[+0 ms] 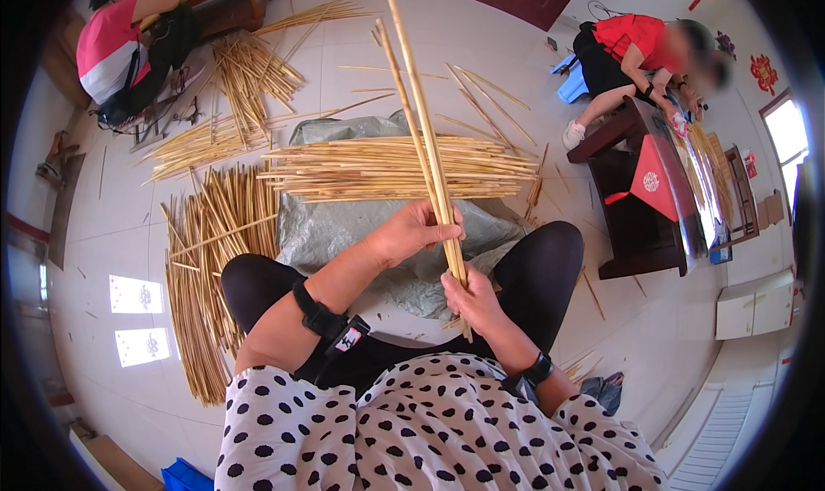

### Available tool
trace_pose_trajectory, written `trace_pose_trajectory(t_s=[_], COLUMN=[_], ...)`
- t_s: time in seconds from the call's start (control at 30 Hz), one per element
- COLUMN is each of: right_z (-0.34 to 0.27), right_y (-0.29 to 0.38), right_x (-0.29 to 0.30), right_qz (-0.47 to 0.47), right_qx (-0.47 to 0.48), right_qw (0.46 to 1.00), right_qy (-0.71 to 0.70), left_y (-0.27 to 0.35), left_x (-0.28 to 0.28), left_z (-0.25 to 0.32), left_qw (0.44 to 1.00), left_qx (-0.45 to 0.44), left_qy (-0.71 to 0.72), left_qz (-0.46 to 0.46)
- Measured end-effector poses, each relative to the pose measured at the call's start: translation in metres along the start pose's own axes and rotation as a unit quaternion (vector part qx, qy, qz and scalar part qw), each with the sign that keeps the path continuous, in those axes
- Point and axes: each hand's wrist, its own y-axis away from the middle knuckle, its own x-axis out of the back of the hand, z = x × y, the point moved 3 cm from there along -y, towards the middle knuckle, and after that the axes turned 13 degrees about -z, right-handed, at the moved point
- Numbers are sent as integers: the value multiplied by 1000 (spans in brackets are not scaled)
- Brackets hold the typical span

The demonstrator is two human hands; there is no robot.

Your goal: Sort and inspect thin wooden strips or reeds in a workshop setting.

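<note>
A small bunch of long, dry plant stalks (422, 127) runs upright between my knees, its tips fanning apart at the top. My left hand (419, 232) wraps around it, thumb laid across the front. Lower down, my right hand (469, 298) grips the same bunch near its butt ends, which stick out below the fist. Behind the bunch, a thick pile of similar stalks (361, 169) lies crosswise on a grey plastic sheet (322, 227) in front of me.
A large stack of stalks (206, 285) covers the floor at my left. Loose stalks (493, 104) lie farther ahead. One person (116, 59) sits at the upper left. Another person (625, 46) bends over a dark wooden table (635, 214) with a red cloth (654, 178) at the right.
</note>
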Motion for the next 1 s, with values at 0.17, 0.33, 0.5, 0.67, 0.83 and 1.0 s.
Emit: trace_pose_trajectory(t_s=[0.17,0.33,0.5,0.67,0.83,1.0], right_z=[-5,-7,-4,-1,-2,-2], right_y=[1,3,4,7,6,5], right_x=[-6,-6,-5,-3,-2,-1], right_qz=[-62,-93,-94,-92,-66,-64], right_qx=[28,36,34,33,1,-16], right_qw=[994,984,986,985,985,981], right_qy=[-87,-145,-137,-144,-159,-183], left_y=[-2,-2,-2,-1,-1,-4], left_x=[7,4,12,12,12,13], left_z=[-3,4,-8,-14,-17,-14], left_qw=[1000,999,1000,998,999,997], left_qx=[-1,-13,13,32,38,49], left_qy=[0,43,-17,-35,29,50], left_qz=[1,-24,23,34,20,23])
